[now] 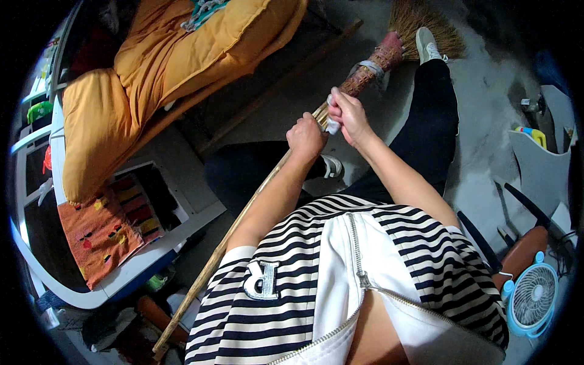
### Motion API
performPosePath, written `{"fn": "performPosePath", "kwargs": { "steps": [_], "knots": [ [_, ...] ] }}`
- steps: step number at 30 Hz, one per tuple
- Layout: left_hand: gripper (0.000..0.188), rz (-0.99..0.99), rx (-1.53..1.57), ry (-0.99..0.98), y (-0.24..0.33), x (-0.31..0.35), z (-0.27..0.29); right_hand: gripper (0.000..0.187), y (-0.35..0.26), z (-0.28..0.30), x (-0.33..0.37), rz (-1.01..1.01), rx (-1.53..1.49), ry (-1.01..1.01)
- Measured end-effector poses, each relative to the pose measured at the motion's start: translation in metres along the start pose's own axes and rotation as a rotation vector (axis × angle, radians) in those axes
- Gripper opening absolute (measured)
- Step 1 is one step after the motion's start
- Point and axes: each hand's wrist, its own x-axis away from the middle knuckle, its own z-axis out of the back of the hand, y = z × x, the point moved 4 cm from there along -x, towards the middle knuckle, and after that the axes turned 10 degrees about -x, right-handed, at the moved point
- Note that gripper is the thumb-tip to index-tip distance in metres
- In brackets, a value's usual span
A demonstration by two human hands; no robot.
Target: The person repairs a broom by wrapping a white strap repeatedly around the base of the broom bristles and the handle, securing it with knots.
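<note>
A long broom (pixel 226 241) runs diagonally across the view, its wooden handle reaching down to the lower left. Its straw bristles (pixel 420 21) lie at the top, beside my shoe. A reddish woven wrap (pixel 374 66), tied with a pale strip, covers the neck of the broom. My left hand (pixel 306 136) is wrapped round the handle, below the neck. Just above it, my right hand (pixel 349 115) is closed on a crumpled white cloth or tissue (pixel 332 125) against the handle. The part of the handle inside my fingers is hidden.
An orange quilt (pixel 152 79) drapes over white-framed furniture (pixel 194 210) at the left, with a patterned orange cloth (pixel 100 237) below. At the lower right stands a light-blue fan (pixel 534 292), near a brown chair part (pixel 524 255). A grey bin (pixel 538 161) is at the right.
</note>
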Motion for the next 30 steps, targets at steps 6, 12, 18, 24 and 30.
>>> {"fn": "performPosePath", "kwargs": {
  "steps": [6, 12, 18, 24, 30],
  "knots": [
    [0.034, -0.018, -0.089, 0.074, 0.002, 0.001, -0.01, 0.032, 0.001, 0.007, 0.037, -0.081, 0.03, 0.14],
    [0.037, -0.047, -0.112, 0.068, 0.0, -0.001, -0.011, 0.033, -0.009, 0.002, 0.061, -0.043, -0.043, 0.172],
    [0.043, -0.091, -0.051, -0.054, 0.01, -0.001, 0.008, 0.036, -0.081, 0.004, 0.022, 0.168, 0.449, 0.079],
    [0.038, -0.162, 0.071, -0.111, 0.009, -0.022, 0.006, 0.047, -0.171, -0.036, 0.008, 0.182, 1.099, -0.23],
    [0.039, 0.001, 0.46, -0.359, -0.035, -0.051, -0.037, 0.034, -0.235, -0.096, 0.009, 0.384, 1.713, -0.283]
  ]
}}
